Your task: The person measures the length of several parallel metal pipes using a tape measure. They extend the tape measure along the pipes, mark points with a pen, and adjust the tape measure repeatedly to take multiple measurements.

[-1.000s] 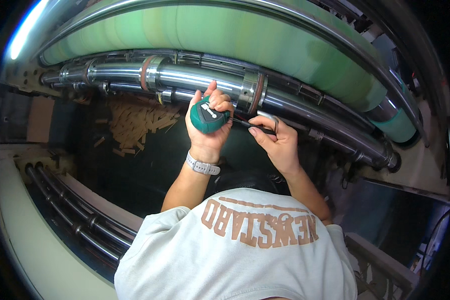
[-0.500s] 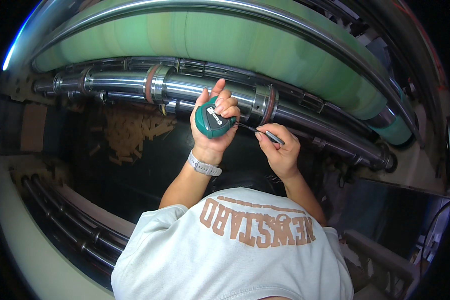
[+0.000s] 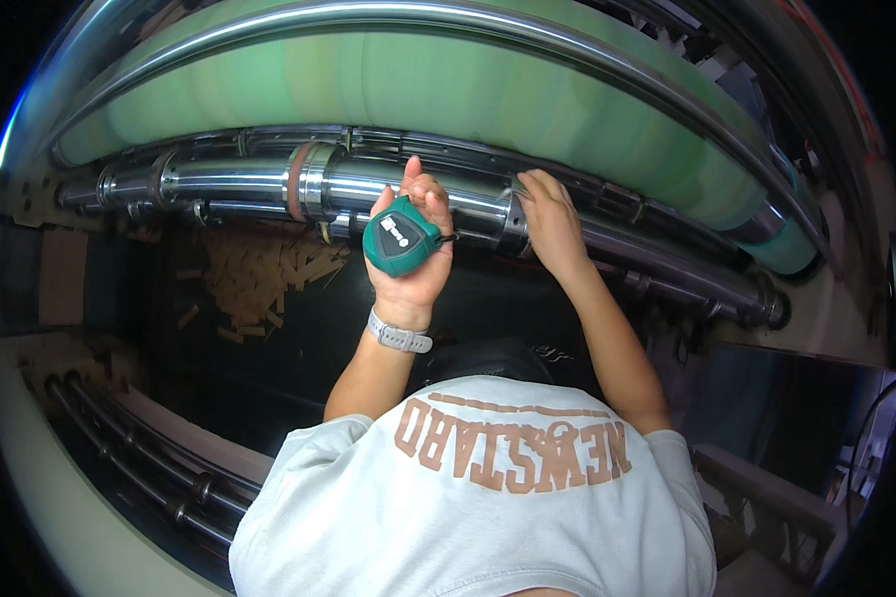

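My left hand (image 3: 415, 289) holds a green and dark grey tape measure (image 3: 400, 239) in its palm, with the index finger pointing up and the other fingers curled at its side. A short dark strap (image 3: 448, 239) sticks out from the case. My right hand (image 3: 556, 224) reaches up to a metal collar (image 3: 515, 221) on the polished shaft (image 3: 398, 194). Its fingers are bent at the collar's upper edge and a little blurred; what they hold there, if anything, I cannot make out. A grey watch (image 3: 399, 333) is on my left wrist.
A large green roller (image 3: 418, 85) lies beyond the shaft, with a metal bar (image 3: 368, 12) across it. Another collar with a reddish band (image 3: 297, 182) sits farther left. Cut strips (image 3: 259, 279) lie heaped below. Dark rods (image 3: 139, 448) run at lower left.
My right hand has moved up from beside the tape measure to the collar; the dark slim tool it held no longer shows clearly. My left hand has shifted slightly left with the tape measure.
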{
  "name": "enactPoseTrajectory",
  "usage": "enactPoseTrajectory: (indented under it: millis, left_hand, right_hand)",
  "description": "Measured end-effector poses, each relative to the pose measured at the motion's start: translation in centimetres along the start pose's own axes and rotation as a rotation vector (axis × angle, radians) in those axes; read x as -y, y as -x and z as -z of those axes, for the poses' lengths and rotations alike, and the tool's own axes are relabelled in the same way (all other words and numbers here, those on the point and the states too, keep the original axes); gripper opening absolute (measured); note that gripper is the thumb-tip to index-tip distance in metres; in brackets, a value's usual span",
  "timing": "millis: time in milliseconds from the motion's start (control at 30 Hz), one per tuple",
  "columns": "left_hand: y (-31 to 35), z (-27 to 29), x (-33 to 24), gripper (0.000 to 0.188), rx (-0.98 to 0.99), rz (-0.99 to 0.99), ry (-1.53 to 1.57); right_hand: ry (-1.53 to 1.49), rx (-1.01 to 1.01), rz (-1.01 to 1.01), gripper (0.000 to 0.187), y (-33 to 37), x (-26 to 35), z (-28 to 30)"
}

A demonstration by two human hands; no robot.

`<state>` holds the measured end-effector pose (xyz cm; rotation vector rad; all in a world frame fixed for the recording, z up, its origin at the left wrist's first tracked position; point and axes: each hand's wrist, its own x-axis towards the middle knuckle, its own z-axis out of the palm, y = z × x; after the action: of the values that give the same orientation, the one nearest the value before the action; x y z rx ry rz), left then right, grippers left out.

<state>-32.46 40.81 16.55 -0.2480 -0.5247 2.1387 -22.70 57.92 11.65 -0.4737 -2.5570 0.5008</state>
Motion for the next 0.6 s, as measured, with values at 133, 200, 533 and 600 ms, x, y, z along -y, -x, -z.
enactPoseTrajectory:
  millis: [133, 200, 533, 600]
  left_hand:
    - [0.1, -0.1, 0.7, 0.034, 0.042, 0.065, 0.040]
    - [0.2, -0.1, 1.1, 0.034, 0.074, 0.084, 0.044]
    - [0.7, 1.2, 2.9, 0.036, 0.101, 0.100, -0.074]
    - [1.1, 1.5, 2.6, 0.033, 0.083, 0.018, -0.229]
  right_hand:
    - [0.345, -0.054, 0.077, 0.025, -1.3, -2.4, -3.7]
    - [0.309, -0.017, 0.023, 0.025, -1.7, -2.5, -4.1]
    - [0.264, -0.097, 0.076, 0.021, -1.7, -2.5, -4.1]
    - [0.238, -0.087, 0.075, 0.021, -1.5, -2.3, -4.0]
